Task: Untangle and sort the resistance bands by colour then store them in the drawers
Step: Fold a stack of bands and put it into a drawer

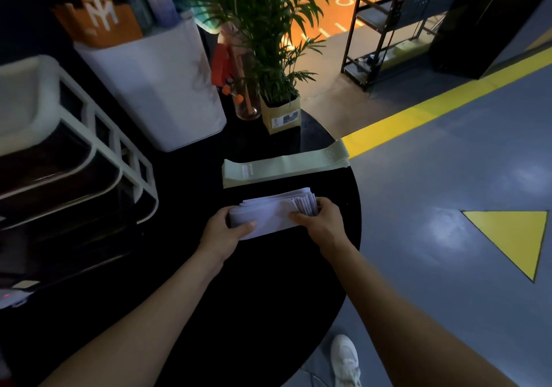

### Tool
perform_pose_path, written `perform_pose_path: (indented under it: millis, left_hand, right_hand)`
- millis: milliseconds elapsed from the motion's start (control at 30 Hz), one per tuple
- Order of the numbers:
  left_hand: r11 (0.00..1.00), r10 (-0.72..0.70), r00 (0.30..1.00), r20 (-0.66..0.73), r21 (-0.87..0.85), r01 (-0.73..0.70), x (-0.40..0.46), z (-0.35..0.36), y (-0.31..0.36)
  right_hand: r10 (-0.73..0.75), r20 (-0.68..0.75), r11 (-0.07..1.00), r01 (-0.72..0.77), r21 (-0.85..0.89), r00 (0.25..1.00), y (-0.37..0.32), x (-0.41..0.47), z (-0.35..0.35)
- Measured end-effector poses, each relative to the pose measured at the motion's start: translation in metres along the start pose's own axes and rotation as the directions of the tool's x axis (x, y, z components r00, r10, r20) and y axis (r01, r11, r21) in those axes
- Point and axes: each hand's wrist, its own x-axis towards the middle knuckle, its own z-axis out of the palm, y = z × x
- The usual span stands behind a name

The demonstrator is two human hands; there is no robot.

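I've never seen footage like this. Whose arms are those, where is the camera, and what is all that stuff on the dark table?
There is no machine here: the arms belong to a person wearing a wide-angle camera on the head, so the single picture looks forward and down at their own hands. Both hands grip a folded stack of pale lilac resistance bands: the left hand holds its left end, the right hand its right end. Just beyond lies a flat pile of pale green resistance bands, its far end reaching past the edge of the round black table. On the left stands a white-framed drawer unit, where the bands are meant to go. Behind it are a white bin and a potted green plant. The person's white shoe shows on the grey floor below.
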Motion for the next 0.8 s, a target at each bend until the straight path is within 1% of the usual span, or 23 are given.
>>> perform_pose_path:
  millis: [100, 267, 333, 433, 600, 700, 800]
  left_hand:
    - [0.998, 0.034, 0.999, 0.011, -0.047, -0.034, -0.015, -0.016, 0.013]
    - [0.989, 0.144, 0.989, -0.015, -0.033, -0.144, -0.039, -0.063, 0.041]
    - [0.985, 0.171, 0.985, -0.035, -0.015, -0.171, -0.048, -0.089, 0.052]
    - [0.979, 0.203, 0.975, -0.091, -0.005, -0.205, -0.064, -0.131, 0.06]
    - [0.978, 0.208, 0.96, -0.189, 0.013, -0.21, -0.088, -0.196, 0.052]
    - [0.981, 0.196, 0.957, -0.216, 0.037, -0.193, -0.098, -0.233, 0.04]
    - [0.986, 0.166, 0.948, -0.271, 0.049, -0.158, -0.1, -0.263, 0.026]
  right_hand:
    - [-0.049, -0.02, 0.999, 0.048, -0.02, 0.999, -0.02, -0.011, 0.007]
    - [-0.138, -0.047, 0.989, 0.136, -0.059, 0.989, -0.062, -0.037, 0.035]
    - [-0.178, -0.034, 0.983, 0.177, -0.05, 0.983, -0.082, -0.048, 0.052]
    - [-0.196, 0.015, 0.98, 0.197, -0.029, 0.98, -0.106, -0.068, 0.085]
    - [-0.256, 0.038, 0.965, 0.257, -0.04, 0.966, -0.121, -0.096, 0.15]
    - [-0.243, 0.061, 0.968, 0.246, -0.051, 0.968, -0.123, -0.109, 0.19]
    - [-0.207, 0.103, 0.976, 0.213, -0.048, 0.973, -0.123, -0.119, 0.226]
